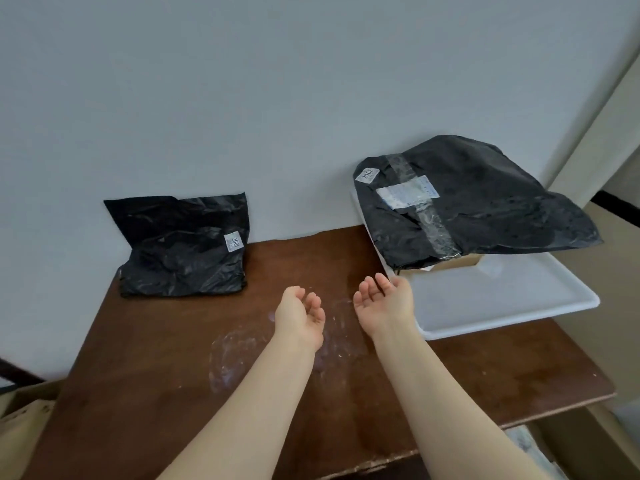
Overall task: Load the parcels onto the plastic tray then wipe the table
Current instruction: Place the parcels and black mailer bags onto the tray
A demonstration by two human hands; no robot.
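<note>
Over the surface [156, 358]: left grip [299, 315] and right grip [384, 303], palms up, fingers loosely apart, empty.
Tray [502, 306]: large parcel [485, 195] over its far end.
Small parcel [180, 247]: against wall [242, 98].

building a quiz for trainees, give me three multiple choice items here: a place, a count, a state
1. Where does the larger parcel lie? A on the white tray B on the floor C in a hand
2. How many black parcels show? A one B two C three
3. The left hand and right hand are: A gripping a cloth B open and empty C pressing a parcel
Answers: 1 A, it lies over the tray's far end. 2 B, the smaller parcel sits on the table. 3 B, fingers relaxed, nothing held.
</note>
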